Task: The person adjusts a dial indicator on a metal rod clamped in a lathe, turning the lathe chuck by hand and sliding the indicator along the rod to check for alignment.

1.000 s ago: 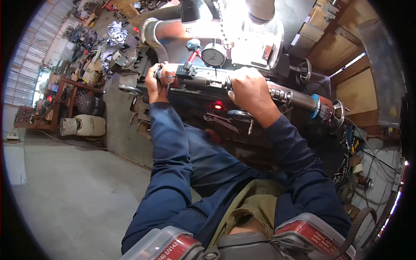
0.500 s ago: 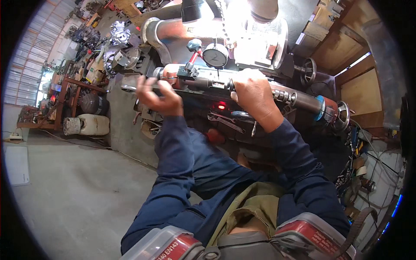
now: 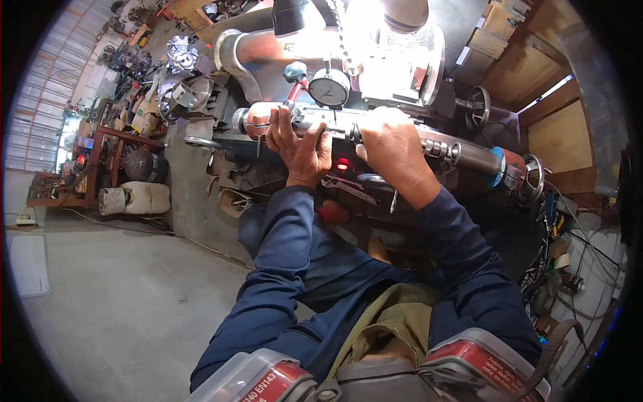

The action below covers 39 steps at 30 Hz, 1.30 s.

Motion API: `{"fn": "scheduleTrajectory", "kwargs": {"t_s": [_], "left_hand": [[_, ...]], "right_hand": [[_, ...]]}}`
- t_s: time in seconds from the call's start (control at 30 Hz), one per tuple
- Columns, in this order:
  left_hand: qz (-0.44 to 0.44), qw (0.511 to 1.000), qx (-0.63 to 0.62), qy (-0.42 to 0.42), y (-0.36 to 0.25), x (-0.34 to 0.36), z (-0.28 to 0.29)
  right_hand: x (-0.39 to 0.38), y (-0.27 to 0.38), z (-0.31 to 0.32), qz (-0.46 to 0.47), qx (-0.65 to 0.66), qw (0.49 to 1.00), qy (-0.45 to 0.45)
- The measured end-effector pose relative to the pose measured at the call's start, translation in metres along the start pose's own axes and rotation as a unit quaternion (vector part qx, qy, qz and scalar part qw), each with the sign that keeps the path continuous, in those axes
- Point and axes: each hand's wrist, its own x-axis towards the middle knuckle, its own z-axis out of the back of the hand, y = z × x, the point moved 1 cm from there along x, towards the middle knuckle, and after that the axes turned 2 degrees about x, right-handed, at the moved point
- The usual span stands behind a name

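Observation:
My left hand (image 3: pixel 299 151) is over the near side of a horizontal steel shaft assembly (image 3: pixel 465 155), fingers raised, apart and slightly bent, touching it near a red end block (image 3: pixel 258 122). My right hand (image 3: pixel 394 151) is closed on a dark part of the shaft; its fingertips are mostly hidden. Between and above them stands a round dial gauge (image 3: pixel 328 88) on a red-armed holder (image 3: pixel 297 87). A red light (image 3: pixel 342 165) glows below the shaft. Metal wrenches (image 3: pixel 349 188) lie on the machine below my hands.
Machine handwheels (image 3: pixel 478 95) stick out at the right. Bright lamp housings (image 3: pixel 298 19) hang above. Piled metal parts (image 3: pixel 182 53), a rusty frame (image 3: pixel 100 154) and a cream cylinder (image 3: pixel 146 198) stand at left. Wooden panels (image 3: pixel 559 130) line the right.
My left hand let go of the shaft's left end, drew back, and has moved right onto the shaft below the gauge holder. My right hand stays closed in about the same place.

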Motion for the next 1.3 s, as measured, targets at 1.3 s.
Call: {"fn": "scheduleTrajectory", "kwargs": {"t_s": [1.3], "left_hand": [[0.299,0.917,-0.26,0.04,0.141,0.025,0.029]], "right_hand": [[-0.001,0.002,0.003,-0.019,0.039,0.996,0.081]]}}
